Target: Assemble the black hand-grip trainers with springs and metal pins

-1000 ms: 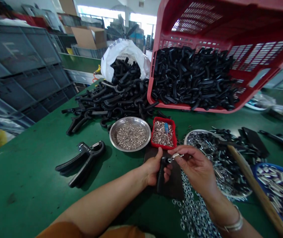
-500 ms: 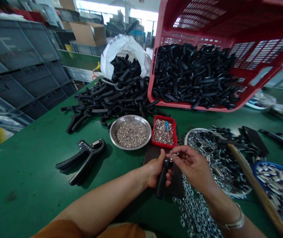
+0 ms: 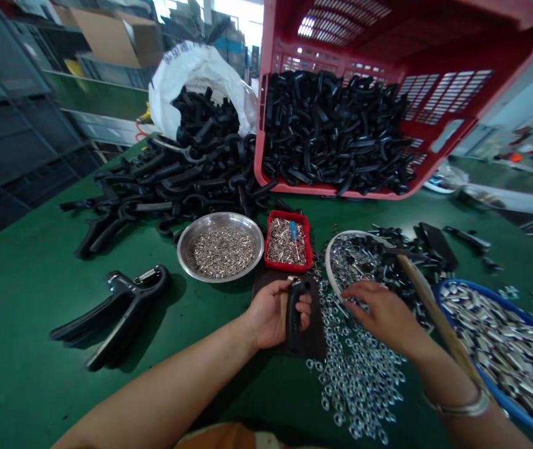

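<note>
The left hand (image 3: 270,315) has its fingers wrapped around 1 black handle (image 3: 293,321), held over the dark pad (image 3: 315,346) in front of the red tray (image 3: 289,267); the right hand (image 3: 383,315) reaches over the edge of the white bowl (image 3: 330,274), thumb and forefinger near each other, though I cannot tell whether they pinch anything. Loose metal rings (image 3: 355,380) lie scattered on the green table (image 3: 23,280) beside the pad, and 1 black hand grip (image 3: 130,305) with a coil spring rests well apart, to the person's left.
</note>
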### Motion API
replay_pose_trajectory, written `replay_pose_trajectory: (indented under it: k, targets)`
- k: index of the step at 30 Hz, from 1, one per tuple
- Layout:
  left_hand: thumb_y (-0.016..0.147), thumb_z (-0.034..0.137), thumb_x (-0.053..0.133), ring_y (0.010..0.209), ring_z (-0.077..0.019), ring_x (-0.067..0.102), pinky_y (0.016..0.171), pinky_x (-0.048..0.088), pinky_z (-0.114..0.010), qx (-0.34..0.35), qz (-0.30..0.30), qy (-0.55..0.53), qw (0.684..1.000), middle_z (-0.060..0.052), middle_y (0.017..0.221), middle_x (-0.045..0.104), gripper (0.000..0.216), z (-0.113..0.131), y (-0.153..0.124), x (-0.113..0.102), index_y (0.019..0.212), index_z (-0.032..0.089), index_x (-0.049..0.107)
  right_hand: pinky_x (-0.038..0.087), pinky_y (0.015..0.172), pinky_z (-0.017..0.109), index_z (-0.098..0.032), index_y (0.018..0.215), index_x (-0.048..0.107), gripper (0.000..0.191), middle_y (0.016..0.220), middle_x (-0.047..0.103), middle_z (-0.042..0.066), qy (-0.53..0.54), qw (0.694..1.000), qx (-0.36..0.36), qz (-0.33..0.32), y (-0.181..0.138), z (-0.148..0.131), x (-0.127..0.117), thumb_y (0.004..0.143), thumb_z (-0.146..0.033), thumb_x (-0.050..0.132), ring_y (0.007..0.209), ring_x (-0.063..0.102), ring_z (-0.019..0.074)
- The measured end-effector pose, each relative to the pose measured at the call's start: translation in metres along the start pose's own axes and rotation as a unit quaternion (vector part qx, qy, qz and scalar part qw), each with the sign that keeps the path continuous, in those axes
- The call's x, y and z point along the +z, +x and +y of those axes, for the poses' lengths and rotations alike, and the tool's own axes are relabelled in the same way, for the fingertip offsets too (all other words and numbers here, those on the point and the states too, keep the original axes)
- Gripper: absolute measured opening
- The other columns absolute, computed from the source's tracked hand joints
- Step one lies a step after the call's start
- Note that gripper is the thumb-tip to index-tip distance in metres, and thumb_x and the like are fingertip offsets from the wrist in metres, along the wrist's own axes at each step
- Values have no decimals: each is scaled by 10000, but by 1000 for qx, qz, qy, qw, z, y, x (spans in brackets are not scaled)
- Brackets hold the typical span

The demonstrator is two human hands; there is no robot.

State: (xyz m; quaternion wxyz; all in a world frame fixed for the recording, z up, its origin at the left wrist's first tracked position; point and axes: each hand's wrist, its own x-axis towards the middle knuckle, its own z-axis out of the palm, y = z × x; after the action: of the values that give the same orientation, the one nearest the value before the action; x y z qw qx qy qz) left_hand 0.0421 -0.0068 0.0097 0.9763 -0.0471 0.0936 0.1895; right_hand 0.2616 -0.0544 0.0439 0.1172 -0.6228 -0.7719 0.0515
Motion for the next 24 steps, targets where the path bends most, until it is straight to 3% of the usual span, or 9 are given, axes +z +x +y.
replay_pose_trajectory:
  k: [4,12,18,21,24]
  targets:
    - [877,321,415,588,-64,491,664,475,-236,25,14,-11,1000,-1,716,479,245,-5,3,-3,895,97,511,447,667,317,-203,923,665,226,876,580,76,-117,993,4,-26,-8,-8,13,785,-221,487,783,560,195]
    - [826,441,490,506,-46,524,549,474,-200,22,126,31,991,17,681,541,339,-9,5,-2,891,112,535,429,553,276,-195,767,642,187,928,549,100,-241,970,16,-25,-3,-19,27,815,-200,462,853,530,228]
    - [831,453,470,447,-27,467,447,421,-151,11,170,72,983,20,655,522,339,-12,6,-1,840,120,535,444,812,391,-172,755,634,142,1064,564,120,-77,995,-26,61,-14,-14,18,774,-233,507,980,528,244]
    - [832,470,453,441,-33,451,395,385,-135,-11,176,94,980,11,653,519,363,-15,7,-2,828,117,539,457,807,366,-181,722,588,105,1019,608,99,48,992,-62,96,-12,-24,7,760,-220,498,936,572,204]
    - [836,477,437,451,-35,448,368,354,-117,-23,171,100,980,-7,662,524,394,-18,8,-2,838,99,550,482,715,305,-196,675,543,86,885,642,53,120,986,-80,85,-3,-41,2,735,-177,485,809,604,158]
